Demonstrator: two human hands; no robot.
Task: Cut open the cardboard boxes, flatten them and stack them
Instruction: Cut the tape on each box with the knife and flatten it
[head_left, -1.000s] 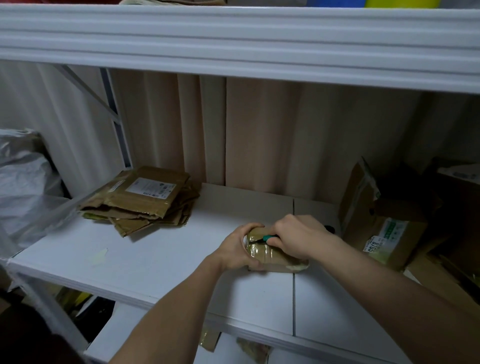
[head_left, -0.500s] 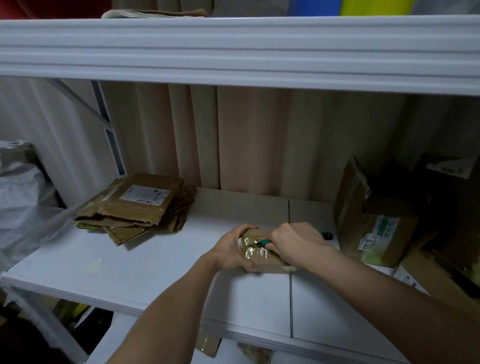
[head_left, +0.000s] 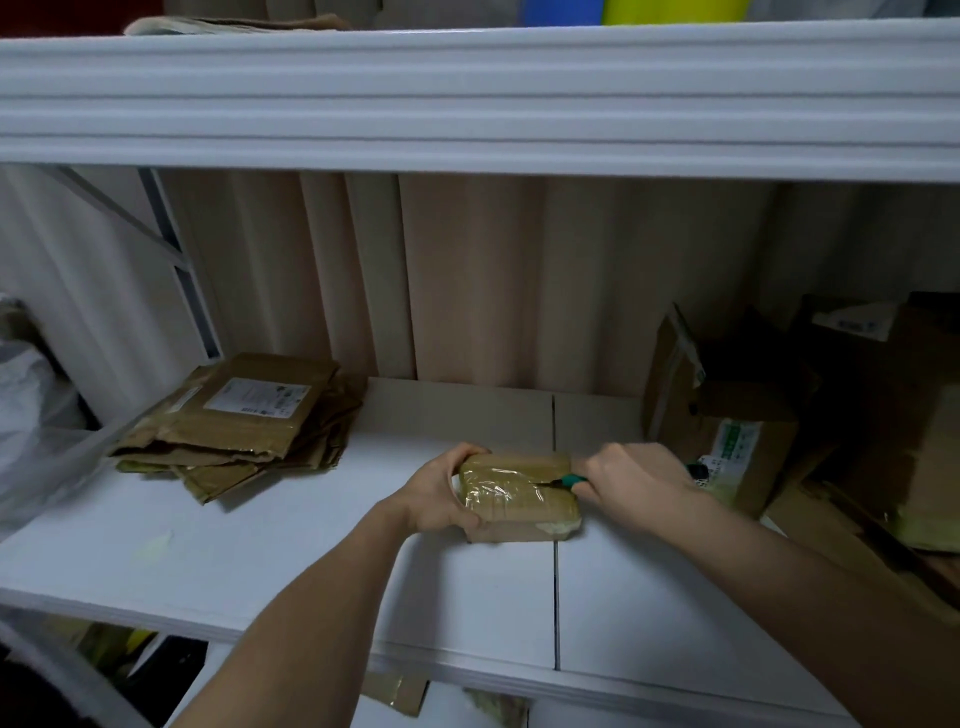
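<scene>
Taped box gripped; green-handled knife cutting.

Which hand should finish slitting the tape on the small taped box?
Right. The right hand already grips the green-handled knife, its blade at the small tape-wrapped cardboard box's top seam. The left hand clamps the box's left end on the white shelf, steadying it.

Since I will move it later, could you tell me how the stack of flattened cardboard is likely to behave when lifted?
The stack of flattened cardboard is loose, its pieces fanned and unaligned, so sheets would probably slide apart. Flat cardboard likely feels light and bends somewhat. It seems unlikely to roll or tip.
</scene>
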